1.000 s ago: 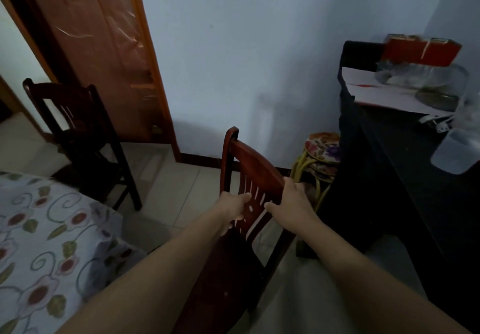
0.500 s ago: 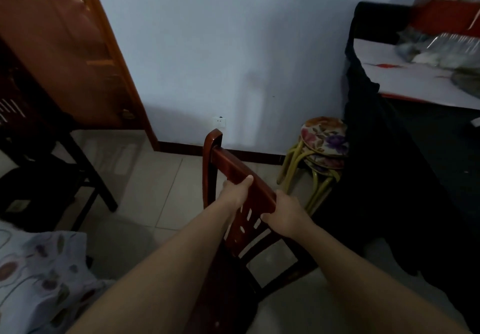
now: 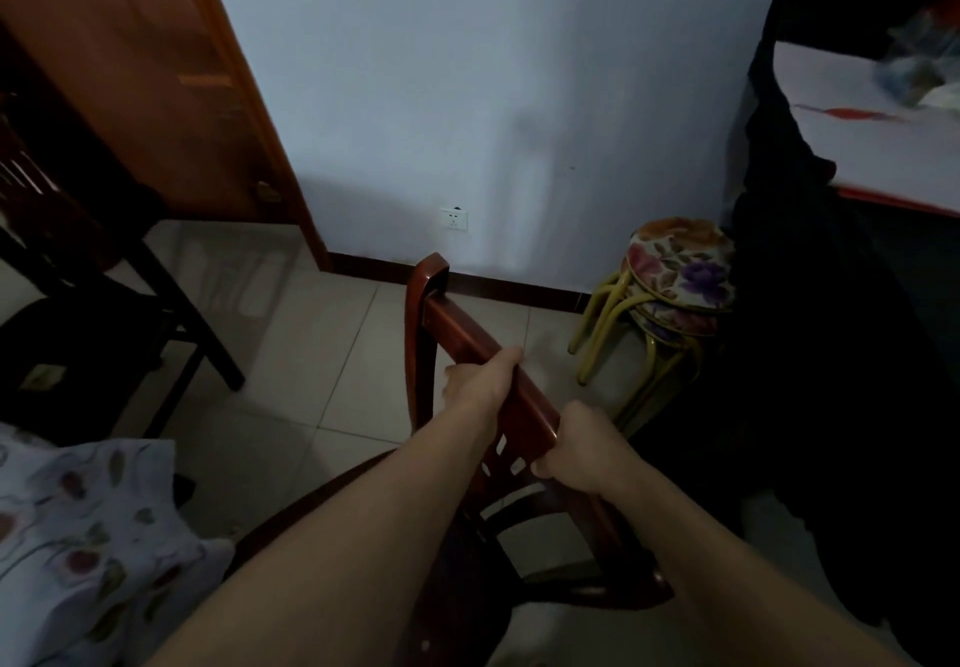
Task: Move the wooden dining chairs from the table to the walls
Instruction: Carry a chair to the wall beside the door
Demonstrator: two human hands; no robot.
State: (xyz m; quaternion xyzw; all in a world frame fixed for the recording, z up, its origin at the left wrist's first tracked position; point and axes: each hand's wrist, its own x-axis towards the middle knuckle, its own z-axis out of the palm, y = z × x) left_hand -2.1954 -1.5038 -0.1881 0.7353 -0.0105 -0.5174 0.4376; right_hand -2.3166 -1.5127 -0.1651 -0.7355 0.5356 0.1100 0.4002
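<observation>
A reddish wooden dining chair stands in front of me, its backrest turned toward the pale wall. My left hand is closed over the top rail near its middle. My right hand grips the same rail at its near end. The chair's seat is mostly hidden under my forearms. The dining table with a flowered cloth shows at the lower left.
A second, darker wooden chair stands at the left by the brown door. Stacked stools with flowered cushions sit by the wall at the right, beside a dark-draped table. Tiled floor lies between.
The chair and both hands have come closer to the wall. The view has swung left and down, so the dark chair now sits at the left edge and the wall socket shows.
</observation>
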